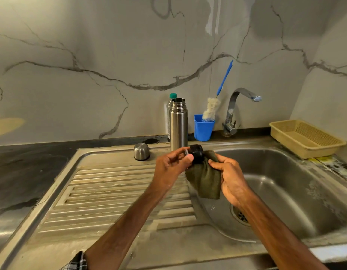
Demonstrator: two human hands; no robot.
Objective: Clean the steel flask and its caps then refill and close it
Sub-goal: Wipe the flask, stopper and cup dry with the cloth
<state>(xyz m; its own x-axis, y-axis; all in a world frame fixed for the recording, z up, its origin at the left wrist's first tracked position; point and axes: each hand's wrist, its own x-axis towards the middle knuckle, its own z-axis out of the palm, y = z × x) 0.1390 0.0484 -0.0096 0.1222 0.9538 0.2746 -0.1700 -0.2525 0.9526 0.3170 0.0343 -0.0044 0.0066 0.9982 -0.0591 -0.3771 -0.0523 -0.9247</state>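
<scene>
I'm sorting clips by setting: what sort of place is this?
Most likely a home kitchen: a steel sink with ribbed drainboard, a tap at a marble-patterned wall, a bottle brush in a blue cup.

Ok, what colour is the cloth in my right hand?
The cloth is dark olive green, clearest in the head view.

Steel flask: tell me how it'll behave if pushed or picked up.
The flask stands tall and narrow, so a sideways push would probably tip it. Its polished steel wall looks smooth, likely slippery in wet fingers. Being metal, it should stay stiff.
</scene>
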